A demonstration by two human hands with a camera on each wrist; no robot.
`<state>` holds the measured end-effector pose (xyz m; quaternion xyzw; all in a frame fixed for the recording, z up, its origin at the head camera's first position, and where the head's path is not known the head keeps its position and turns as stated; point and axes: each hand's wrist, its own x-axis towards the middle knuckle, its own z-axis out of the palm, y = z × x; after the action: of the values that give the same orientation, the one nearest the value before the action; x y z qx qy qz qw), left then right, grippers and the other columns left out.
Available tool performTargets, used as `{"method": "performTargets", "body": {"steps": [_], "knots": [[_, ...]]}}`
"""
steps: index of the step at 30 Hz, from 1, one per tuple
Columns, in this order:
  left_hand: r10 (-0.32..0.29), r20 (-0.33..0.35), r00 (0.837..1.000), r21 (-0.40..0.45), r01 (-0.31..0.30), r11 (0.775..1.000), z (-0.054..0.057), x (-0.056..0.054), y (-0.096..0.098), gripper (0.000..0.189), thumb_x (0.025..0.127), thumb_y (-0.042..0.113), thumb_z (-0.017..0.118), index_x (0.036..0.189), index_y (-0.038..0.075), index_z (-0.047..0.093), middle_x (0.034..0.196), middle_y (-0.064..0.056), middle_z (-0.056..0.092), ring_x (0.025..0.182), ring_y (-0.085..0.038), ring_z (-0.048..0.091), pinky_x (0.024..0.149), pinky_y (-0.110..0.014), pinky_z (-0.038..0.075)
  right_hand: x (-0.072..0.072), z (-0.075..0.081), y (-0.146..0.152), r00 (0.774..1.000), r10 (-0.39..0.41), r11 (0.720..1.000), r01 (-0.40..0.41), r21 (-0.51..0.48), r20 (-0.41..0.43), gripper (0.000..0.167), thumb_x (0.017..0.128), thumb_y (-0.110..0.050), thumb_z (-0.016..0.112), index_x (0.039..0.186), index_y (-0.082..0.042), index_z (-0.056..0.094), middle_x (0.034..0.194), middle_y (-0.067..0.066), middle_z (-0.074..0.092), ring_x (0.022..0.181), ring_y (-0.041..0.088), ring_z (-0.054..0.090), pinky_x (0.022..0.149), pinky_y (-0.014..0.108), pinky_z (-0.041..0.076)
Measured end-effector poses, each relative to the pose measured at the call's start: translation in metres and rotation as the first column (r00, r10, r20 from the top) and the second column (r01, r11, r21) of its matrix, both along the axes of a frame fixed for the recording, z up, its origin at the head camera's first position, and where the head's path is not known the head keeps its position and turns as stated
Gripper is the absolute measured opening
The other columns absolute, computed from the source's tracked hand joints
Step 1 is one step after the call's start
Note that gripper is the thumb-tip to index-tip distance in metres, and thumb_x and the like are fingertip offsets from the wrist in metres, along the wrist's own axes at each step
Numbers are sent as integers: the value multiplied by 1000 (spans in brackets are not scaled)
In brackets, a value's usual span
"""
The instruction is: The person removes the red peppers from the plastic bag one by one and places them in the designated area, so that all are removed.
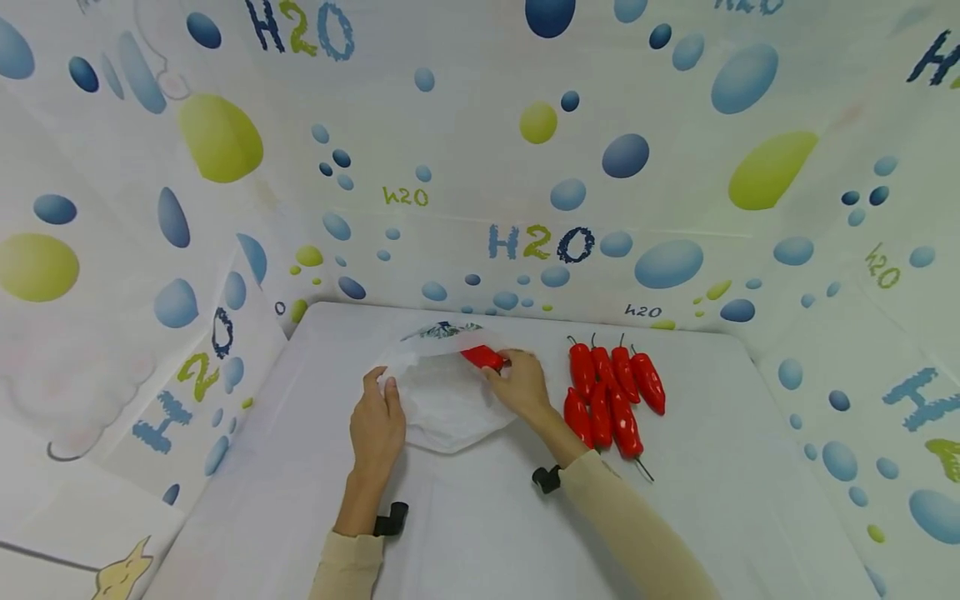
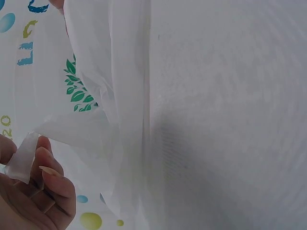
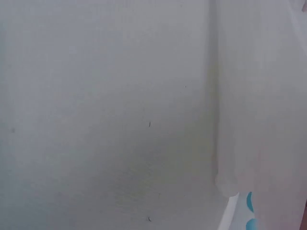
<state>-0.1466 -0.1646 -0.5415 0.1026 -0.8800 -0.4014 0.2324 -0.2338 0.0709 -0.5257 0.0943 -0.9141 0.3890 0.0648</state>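
A thin white plastic bag with a green leaf print stands on the table with its mouth spread. My left hand pinches the left edge of that mouth; in the left wrist view a strip of the bag lies between thumb and fingers. At the bag's right side, my right hand holds a red chili pepper by its near end, within the bag's opening. The right wrist view catches mostly table and the white bag, so the right hand's grip is hardly visible there.
Several more red chili peppers lie in two rough rows right of the bag, beside my right forearm. White cloth covers the table. Walls printed with blue and green drops enclose the back and both sides.
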Motion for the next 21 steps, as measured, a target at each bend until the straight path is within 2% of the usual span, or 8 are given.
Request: {"method": "performTargets", "body": {"steps": [3, 6, 12, 17, 21], "knots": [[1, -1, 1000, -3, -1, 1000, -1, 0, 0, 45, 114, 34, 39, 142, 2, 50, 95, -29, 71, 80, -44, 70, 70, -59, 52, 4, 1, 2, 1000, 9, 999, -9, -34, -3, 47, 93, -29, 79, 130, -1, 70, 108, 10, 71, 95, 25, 60, 78, 37, 56], [0, -3, 1000, -7, 0, 1000, -1, 0, 0, 45, 114, 34, 39, 143, 2, 50, 91, -28, 71, 76, -41, 68, 68, -58, 52, 5, 0, 3, 1000, 12, 999, -11, -50, 6, 47, 94, -31, 80, 130, -3, 70, 102, 7, 70, 91, 23, 59, 74, 33, 54], [-2, -3, 1000, -11, 2, 1000, -1, 1, 0, 44, 114, 33, 40, 142, 1, 50, 94, -29, 71, 79, -43, 69, 69, -59, 52, 8, -1, 6, 1000, 6, 997, -6, -78, -2, 46, 95, -30, 79, 131, -3, 70, 104, 7, 73, 91, 22, 61, 79, 34, 56], [-7, -13, 1000, -11, 7, 1000, 0, 1, 0, 43, 114, 32, 40, 142, 1, 50, 99, -31, 71, 82, -45, 70, 70, -60, 53, 13, 4, 8, 1000, -9, 993, 7, -114, -10, 47, 94, -28, 79, 132, -3, 69, 107, 9, 74, 92, 24, 63, 82, 37, 58], [-11, -15, 1000, -11, 11, 1000, 0, 0, 0, 44, 114, 32, 39, 143, 1, 50, 89, -27, 70, 76, -41, 68, 67, -57, 52, 19, 9, 9, 999, -35, 990, 34, -136, -1, 48, 94, -28, 80, 133, -3, 69, 110, 9, 75, 94, 24, 65, 84, 38, 59]]}}
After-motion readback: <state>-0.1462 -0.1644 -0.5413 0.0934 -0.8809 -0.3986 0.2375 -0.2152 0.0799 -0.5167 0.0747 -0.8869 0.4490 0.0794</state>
